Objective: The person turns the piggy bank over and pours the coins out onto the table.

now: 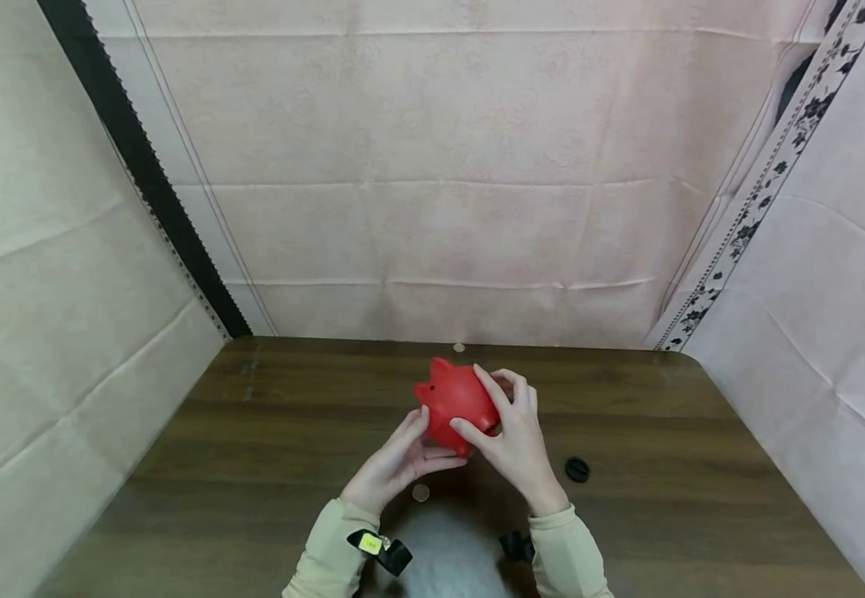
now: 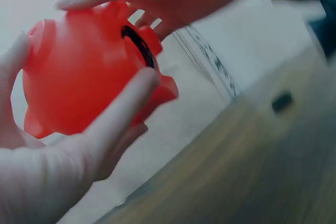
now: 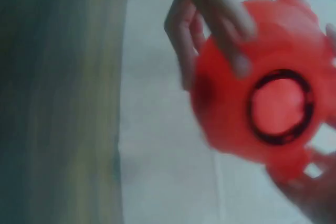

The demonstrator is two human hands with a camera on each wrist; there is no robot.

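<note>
Both hands are cradling a red piggy bank [image 1: 456, 405] above the wooden table [image 1: 267, 465]: the left hand [image 1: 396, 463] is curling its fingers under it, the right hand [image 1: 513, 433] is wrapping over its side. Its round bottom opening [image 3: 280, 106] is showing only red inside. One coin [image 1: 420, 492] and a black plug [image 1: 577, 470] are lying nearby.

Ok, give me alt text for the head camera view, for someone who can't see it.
Two hands hold a red piggy bank above a dark wooden table: the left hand supports it from below, the right hand grips its side. A coin lies near the left wrist, a black plug to the right.
</note>
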